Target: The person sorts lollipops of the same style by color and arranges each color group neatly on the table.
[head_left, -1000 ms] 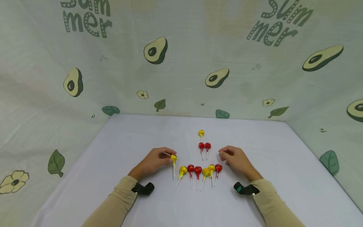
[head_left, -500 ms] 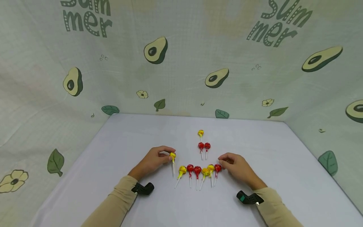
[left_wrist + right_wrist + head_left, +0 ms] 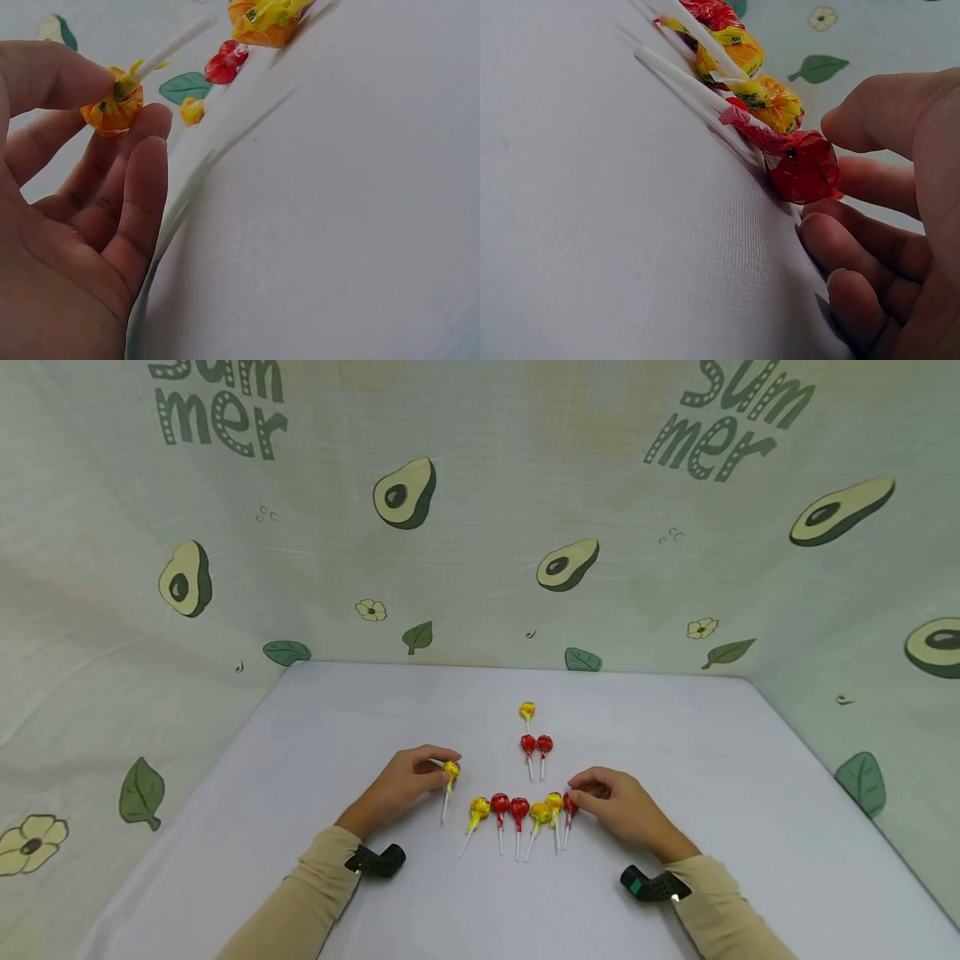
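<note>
In the head view, my left hand pinches a yellow lollipop by its wrapped head between thumb and fingers, the white stick slanting down. The left wrist view shows the thumb over the orange-yellow head. My right hand is at the right end of a row of lollipops, thumb and curled fingers at the head of a red lollipop. Its stick lies toward the front. Left of it in the row are yellow lollipops and red lollipops, heads side by side and sticks pointing toward me.
Behind the row lie two red lollipops side by side, with a yellow lollipop beyond them. A white cloth covers the table. A patterned curtain hangs at the back and sides.
My right hand has come forward and left onto the red lollipop at the row's end. The left hand still pinches the yellow lollipop, whose stick now tilts more.
</note>
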The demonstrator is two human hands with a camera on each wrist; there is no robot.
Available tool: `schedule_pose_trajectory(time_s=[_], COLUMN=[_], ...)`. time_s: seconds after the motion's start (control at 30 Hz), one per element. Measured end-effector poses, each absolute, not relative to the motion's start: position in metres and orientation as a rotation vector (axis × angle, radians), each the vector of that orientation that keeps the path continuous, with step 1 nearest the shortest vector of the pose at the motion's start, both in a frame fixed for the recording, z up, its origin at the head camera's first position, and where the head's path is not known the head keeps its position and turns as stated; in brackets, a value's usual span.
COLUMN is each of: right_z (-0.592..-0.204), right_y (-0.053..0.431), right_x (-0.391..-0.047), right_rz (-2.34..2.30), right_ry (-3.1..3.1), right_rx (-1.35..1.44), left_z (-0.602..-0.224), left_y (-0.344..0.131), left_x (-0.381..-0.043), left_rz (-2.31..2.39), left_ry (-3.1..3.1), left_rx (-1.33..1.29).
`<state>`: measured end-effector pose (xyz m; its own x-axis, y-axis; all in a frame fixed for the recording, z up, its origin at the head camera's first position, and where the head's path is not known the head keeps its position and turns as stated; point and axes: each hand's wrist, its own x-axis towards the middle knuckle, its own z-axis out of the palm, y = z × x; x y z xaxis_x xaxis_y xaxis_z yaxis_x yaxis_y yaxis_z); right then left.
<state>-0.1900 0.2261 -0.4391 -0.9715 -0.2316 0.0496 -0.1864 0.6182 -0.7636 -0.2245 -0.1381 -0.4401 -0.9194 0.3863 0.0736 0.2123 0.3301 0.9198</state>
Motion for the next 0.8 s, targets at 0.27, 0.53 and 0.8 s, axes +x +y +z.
schedule_pose_trajectory(time_s=[0.27,0.53,0.8], right_z=[-0.439,-0.442,-0.442], right_y=[0.227,0.229,0.227], right_x=[-0.189,-0.190,-0.188], right_rz=[-1.286,-1.312,-1.310], right_ry=[2.795,2.781,2.772], right_rx=[-0.374,-0.384,-0.409], left_z=[-0.437,-0.431,-0.428], left_y=[-0.135,-0.120,-0.101], left_x=[-0.223,-0.240,-0.268], left_rz=[1.654,1.653,1.679], left_ry=[2.423,2.434,2.356], left_rx=[0.528,0.533,0.530])
